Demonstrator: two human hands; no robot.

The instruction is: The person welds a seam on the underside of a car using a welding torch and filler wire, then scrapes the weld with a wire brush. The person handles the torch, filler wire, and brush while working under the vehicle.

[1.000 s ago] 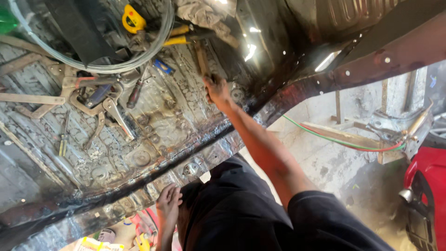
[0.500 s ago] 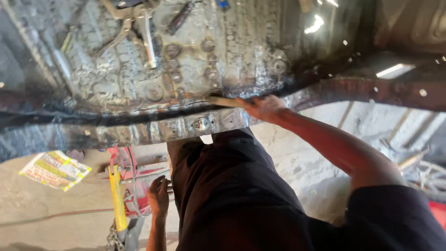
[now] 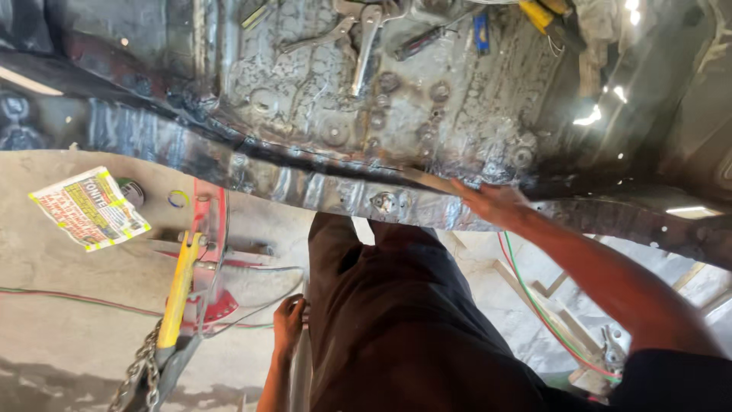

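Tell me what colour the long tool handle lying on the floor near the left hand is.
Yellow. The handle shows best in the head view, beside a chain and left of the left hand.

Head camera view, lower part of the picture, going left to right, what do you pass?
Printed paper packet → yellow-handled tool over a red frame → left hand hanging by the dark trousers → right hand on the metal sill → red and green wires.
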